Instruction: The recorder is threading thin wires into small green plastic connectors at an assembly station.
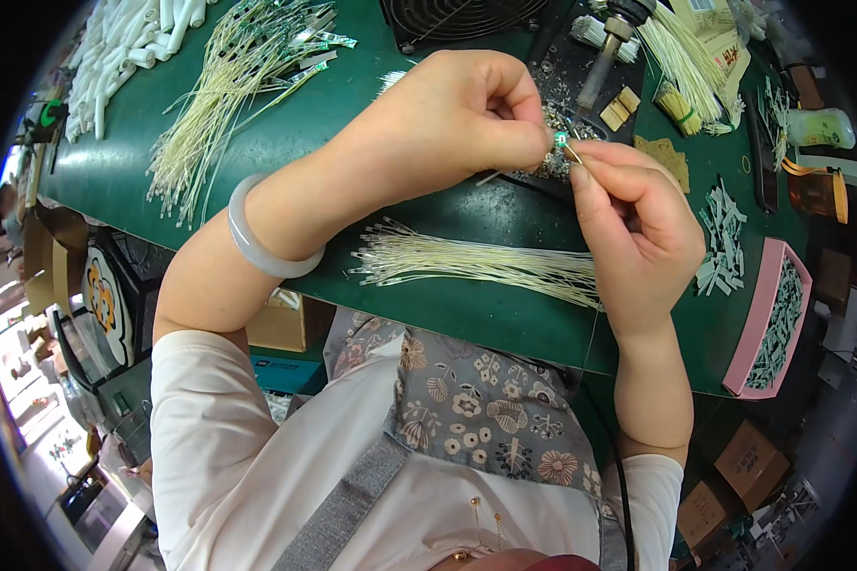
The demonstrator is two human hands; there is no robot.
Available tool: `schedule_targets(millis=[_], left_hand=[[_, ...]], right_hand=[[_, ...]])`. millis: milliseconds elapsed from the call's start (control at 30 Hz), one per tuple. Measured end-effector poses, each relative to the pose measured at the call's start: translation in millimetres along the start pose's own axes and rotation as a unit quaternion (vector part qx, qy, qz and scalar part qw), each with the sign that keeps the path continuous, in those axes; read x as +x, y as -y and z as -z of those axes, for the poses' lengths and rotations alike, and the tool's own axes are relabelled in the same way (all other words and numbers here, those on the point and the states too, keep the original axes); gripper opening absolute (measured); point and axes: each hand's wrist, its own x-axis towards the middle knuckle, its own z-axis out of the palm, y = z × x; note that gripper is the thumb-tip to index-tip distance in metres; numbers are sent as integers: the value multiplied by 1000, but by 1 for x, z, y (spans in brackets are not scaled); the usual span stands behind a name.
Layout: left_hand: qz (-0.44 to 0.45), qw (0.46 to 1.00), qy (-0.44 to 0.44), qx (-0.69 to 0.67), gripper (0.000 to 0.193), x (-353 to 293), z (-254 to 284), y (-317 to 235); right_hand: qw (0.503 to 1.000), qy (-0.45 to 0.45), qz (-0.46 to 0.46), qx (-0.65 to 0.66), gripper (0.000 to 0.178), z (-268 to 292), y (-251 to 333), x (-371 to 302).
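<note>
My left hand pinches a tiny green circuit board between thumb and fingertips above the green work table. My right hand meets it from the right, fingers closed on a thin pale wire whose tip touches the board. A pale bangle sits on my left wrist. Below the hands a bundle of pale yellow wires lies across the table.
A soldering iron rests in its stand behind the hands, beside a fan grille. A heap of wired boards and white tubes lie at the left. A pink tray of green boards and loose boards sit right.
</note>
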Motion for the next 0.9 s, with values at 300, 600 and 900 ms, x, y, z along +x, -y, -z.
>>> schedule_targets(millis=[300,600,900], left_hand=[[-14,999,-25,-17,11,0,-3,0],[-28,999,-28,-21,12,0,-5,1],[-27,998,-48,-4,11,3,-6,-2]], right_hand=[[993,-3,-44,110,9,3,-7,-1],[998,-7,-46,38,7,-2,0,0],[1000,-20,1,-12,8,-2,-1,3]])
